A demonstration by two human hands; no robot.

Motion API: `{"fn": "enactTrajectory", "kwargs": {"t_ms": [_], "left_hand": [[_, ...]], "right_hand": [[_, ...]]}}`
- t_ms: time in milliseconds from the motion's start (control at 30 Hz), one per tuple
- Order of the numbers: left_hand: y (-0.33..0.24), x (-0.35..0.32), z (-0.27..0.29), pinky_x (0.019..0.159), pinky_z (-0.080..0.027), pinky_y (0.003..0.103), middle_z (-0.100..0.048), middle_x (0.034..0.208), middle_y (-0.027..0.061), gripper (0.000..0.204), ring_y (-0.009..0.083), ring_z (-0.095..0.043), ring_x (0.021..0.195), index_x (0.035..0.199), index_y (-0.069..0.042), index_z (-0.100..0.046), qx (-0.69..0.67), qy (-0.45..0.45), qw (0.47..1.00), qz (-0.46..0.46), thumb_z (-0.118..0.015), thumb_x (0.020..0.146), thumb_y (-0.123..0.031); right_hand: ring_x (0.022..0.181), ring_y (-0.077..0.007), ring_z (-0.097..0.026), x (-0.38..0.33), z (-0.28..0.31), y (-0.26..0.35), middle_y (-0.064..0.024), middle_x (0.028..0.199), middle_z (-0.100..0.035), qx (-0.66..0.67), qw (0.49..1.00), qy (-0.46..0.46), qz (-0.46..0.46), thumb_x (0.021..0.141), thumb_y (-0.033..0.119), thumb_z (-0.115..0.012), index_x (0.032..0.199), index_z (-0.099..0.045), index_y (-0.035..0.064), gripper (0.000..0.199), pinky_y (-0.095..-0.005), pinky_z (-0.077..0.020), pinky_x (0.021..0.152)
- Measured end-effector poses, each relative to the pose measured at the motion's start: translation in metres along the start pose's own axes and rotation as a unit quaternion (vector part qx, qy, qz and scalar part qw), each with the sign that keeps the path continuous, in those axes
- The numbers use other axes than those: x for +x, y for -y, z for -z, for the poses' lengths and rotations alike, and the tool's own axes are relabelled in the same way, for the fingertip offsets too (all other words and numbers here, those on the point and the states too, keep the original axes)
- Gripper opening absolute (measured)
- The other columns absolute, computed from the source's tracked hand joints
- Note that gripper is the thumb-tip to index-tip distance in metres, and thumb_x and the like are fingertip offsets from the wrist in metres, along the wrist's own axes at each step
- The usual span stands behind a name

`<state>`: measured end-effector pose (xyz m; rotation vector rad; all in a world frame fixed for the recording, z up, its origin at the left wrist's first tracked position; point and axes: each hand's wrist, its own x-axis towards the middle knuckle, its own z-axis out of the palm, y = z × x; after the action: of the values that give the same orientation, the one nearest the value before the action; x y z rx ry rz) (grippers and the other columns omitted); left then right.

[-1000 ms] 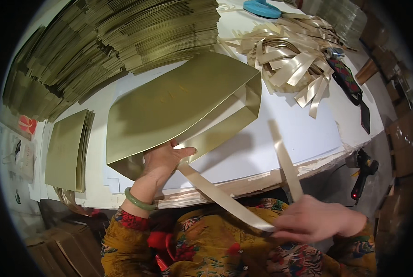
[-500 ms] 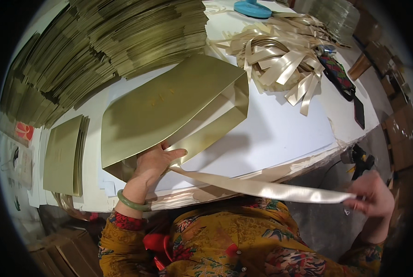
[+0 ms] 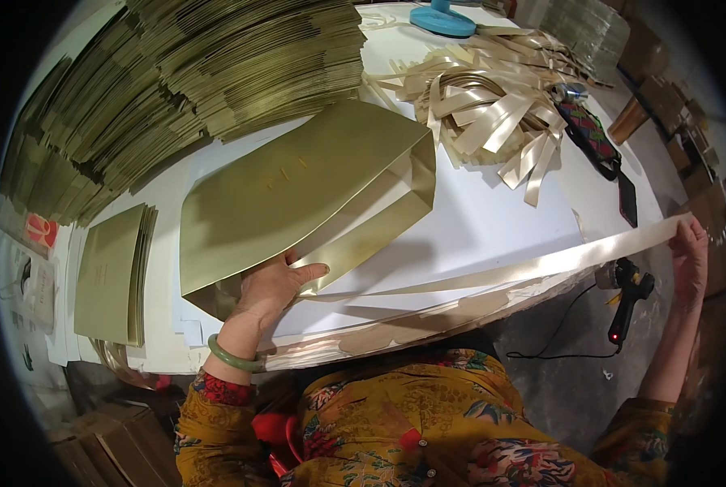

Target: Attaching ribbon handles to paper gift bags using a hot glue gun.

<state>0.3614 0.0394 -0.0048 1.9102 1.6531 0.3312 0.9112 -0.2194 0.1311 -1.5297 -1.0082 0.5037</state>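
A gold-green paper bag (image 3: 286,195) lies opened out on its side on the table, its mouth toward me. My left hand (image 3: 272,286), with a green bangle on its wrist, grips the near edge of the mouth. The thumb shows on the outside, while the fingers are partly hidden inside. From the bag's edge beside that hand, a cream satin ribbon (image 3: 533,268) stretches out to the right. My right hand (image 3: 689,247) pinches the ribbon's free end, held up beyond the table's right edge.
Tall stacks of folded gold-green bags (image 3: 241,65) fill the back left. A smaller stack (image 3: 107,276) stands at the left. Bundled ribbons (image 3: 493,105) lie back right, beside a patterned strap (image 3: 590,134) and a blue round base (image 3: 442,23). A corded black tool (image 3: 627,300) hangs below the table's right edge.
My right hand has risen and moved slightly right with the ribbon's end, so the ribbon now slants upward. My left hand and the bag have stayed nearly in place.
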Motion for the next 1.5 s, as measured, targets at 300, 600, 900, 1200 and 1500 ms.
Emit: {"fn": "enactTrajectory", "kwargs": {"t_ms": [300,600,900,1200,1500], "left_hand": [[-0.021,-0.010,-0.003,0.071,-0.049,0.037,-0.061,0.090,0.0116,0.054,0.0249,-0.059,0.077,0.098,-0.002,-0.056,0.076,-0.044,0.995,-0.049,-0.081,0.075,-0.045],[-0.058,0.008,-0.023,0.088,-0.045,0.039,-0.059,0.102,0.0153,0.059,0.0320,-0.058,0.096,0.113,-0.002,-0.050,-0.001,0.019,0.973,-0.229,-0.081,0.073,-0.032],[-0.082,0.019,-0.016,0.069,-0.044,0.031,-0.048,0.081,0.0056,0.049,0.0194,-0.051,0.076,0.093,-0.003,-0.046,0.007,0.110,0.984,-0.139,-0.085,0.065,-0.016],[-0.073,0.024,-0.020,0.074,-0.048,0.033,-0.060,0.085,0.0082,0.050,0.0222,-0.056,0.078,0.097,0.001,-0.059,-0.001,0.060,0.972,-0.228,-0.087,0.061,-0.019],[-0.061,0.033,-0.021,0.068,-0.047,0.031,-0.061,0.074,0.0038,0.028,0.0168,-0.057,0.071,0.086,-0.003,-0.067,-0.121,0.051,0.959,-0.251,-0.083,0.068,-0.018]], "right_hand": [[0.084,-0.0146,-0.063,0.004,-0.093,-0.005,-0.0065,0.091,-0.067,0.286,0.958,0.012,0.000,0.091,0.017,-0.067,0.108,-0.065,0.0014,0.023,-0.0268,-0.0509,0.079],[0.060,-0.0069,-0.055,-0.017,-0.260,0.002,-0.0046,0.073,-0.070,0.100,0.957,0.236,-0.137,0.082,0.018,-0.073,0.085,-0.071,0.0025,0.016,-0.0207,-0.0383,0.055],[0.066,-0.0131,-0.066,-0.027,-0.340,-0.032,-0.0111,0.073,-0.071,0.128,0.879,0.397,-0.229,0.086,0.009,-0.066,0.075,-0.064,0.0011,0.013,-0.0245,-0.0436,0.054],[0.058,-0.0153,-0.064,-0.019,-0.365,-0.037,-0.0112,0.066,-0.066,0.138,0.886,0.343,-0.281,0.082,0.004,-0.065,0.070,-0.063,-0.0032,0.014,-0.0264,-0.0452,0.045],[0.051,-0.0133,-0.060,-0.006,-0.372,-0.055,-0.0115,0.067,-0.067,0.112,0.889,0.340,-0.285,0.080,0.002,-0.065,0.079,-0.067,-0.0043,0.007,-0.0244,-0.0414,0.042]]}}
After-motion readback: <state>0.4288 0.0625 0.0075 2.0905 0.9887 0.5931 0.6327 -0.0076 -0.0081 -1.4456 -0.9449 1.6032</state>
